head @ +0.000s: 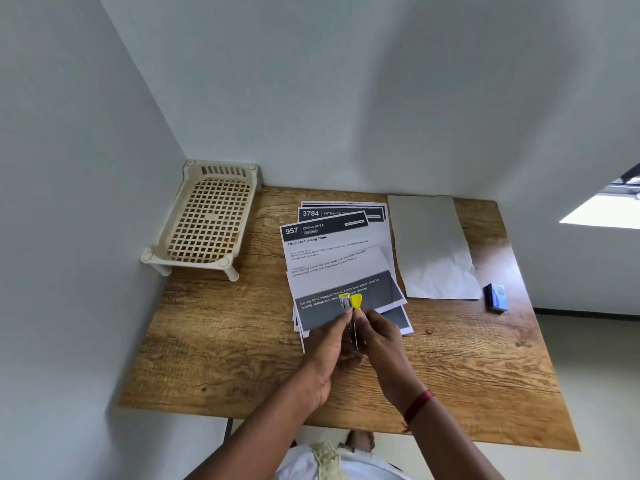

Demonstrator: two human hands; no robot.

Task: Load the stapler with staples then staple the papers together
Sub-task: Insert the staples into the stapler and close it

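As left hand [325, 355] and right hand [382, 344] clamp fingers [344, 319] on stapler [352, 302] (yellow), over papers [332, 261].

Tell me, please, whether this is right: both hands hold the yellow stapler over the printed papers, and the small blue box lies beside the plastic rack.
No: the head view shows the small blue box beside the blank grey sheet, far from the plastic rack. The left hand and right hand do hold the yellow stapler over the printed papers.
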